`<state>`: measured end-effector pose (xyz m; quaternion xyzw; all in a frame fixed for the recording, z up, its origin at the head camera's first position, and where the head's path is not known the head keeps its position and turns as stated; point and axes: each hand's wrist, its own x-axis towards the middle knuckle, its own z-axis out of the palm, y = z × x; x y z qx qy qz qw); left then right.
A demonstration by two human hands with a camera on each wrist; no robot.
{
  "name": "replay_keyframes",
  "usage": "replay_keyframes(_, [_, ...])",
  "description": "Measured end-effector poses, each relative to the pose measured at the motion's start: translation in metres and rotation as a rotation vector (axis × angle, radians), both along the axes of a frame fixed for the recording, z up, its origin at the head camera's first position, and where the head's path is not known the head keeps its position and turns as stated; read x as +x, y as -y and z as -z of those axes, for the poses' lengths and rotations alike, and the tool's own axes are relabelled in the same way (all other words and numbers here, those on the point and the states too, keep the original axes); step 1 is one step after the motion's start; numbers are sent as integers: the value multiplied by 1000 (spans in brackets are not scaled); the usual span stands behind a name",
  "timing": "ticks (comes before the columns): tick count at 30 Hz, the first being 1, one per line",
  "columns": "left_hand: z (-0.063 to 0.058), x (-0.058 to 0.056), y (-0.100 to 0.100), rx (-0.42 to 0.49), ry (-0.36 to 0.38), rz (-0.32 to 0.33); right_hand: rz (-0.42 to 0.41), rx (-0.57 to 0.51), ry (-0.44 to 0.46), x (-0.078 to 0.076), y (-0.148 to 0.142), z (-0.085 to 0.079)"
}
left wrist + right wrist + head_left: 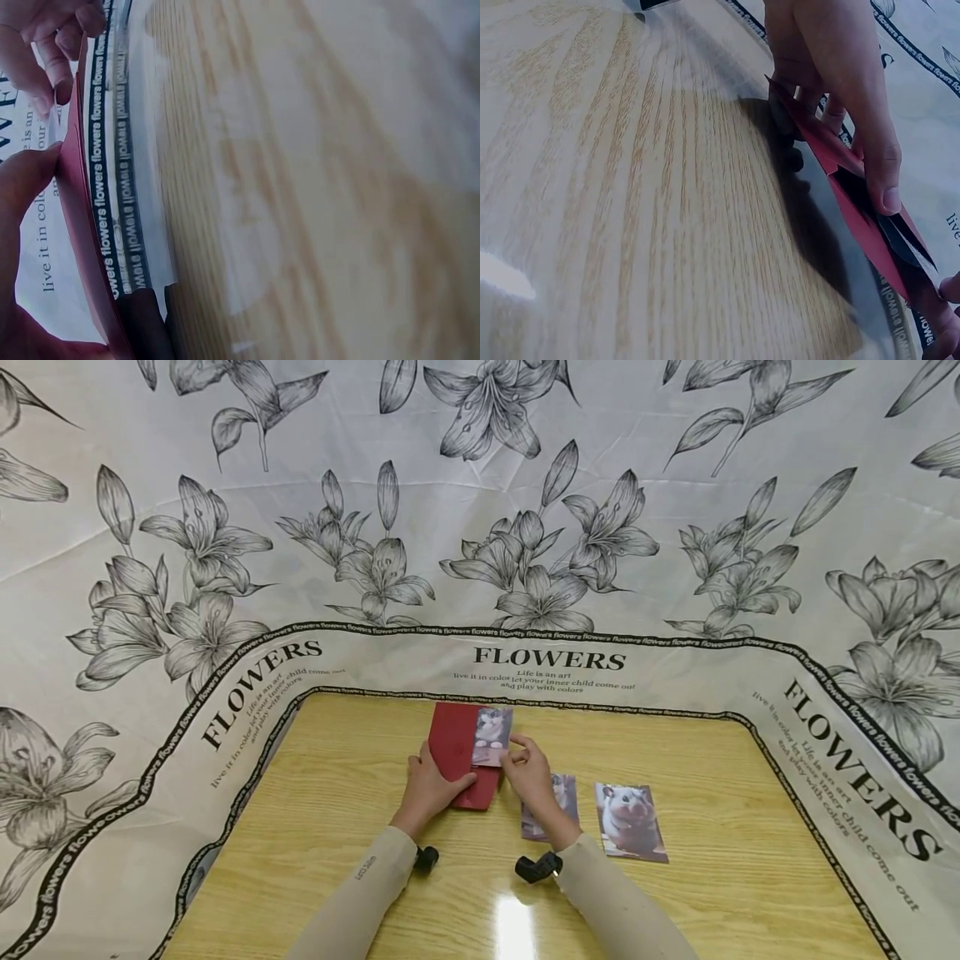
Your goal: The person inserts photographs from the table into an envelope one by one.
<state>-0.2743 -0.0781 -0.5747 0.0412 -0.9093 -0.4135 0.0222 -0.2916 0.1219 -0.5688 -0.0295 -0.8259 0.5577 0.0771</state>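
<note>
My left hand (429,787) grips a red paper envelope (452,739) by its left side, thumb across the front. Seen from the right wrist, the envelope (855,210) is held up at a slant with its mouth gaping. In the head view, a small photo card (491,735) with a pale hamster on it overlaps the envelope's right part. My right hand (531,774) pinches this card at its lower right edge. How far the card sits inside the envelope, I cannot tell. The left wrist view shows the envelope (79,195) nearly edge-on.
Below my right hand, partly hidden by the forearm, lie overlapping photo cards (572,802). Farther right is another hamster card (632,821), face up on the wood-grain table (337,760). A flower-printed cloth (405,660) rises around the table's back and sides.
</note>
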Motion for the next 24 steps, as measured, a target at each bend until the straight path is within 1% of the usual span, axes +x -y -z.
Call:
replay_keyframes(4, [-1,0,1,2,3,-2,-15,28,0,-1,1,1])
replay_keyframes(9, [-1,-1,1,-1,2,-3,-32,33,1,-3,5,1])
replay_keyframes(17, [0,-2,1,6,-4,-4,-40,114,7,-8,11,5])
replay_keyframes(24, [-1,-1,1,10,-4,-1,-72,125,-3,-11,14,5])
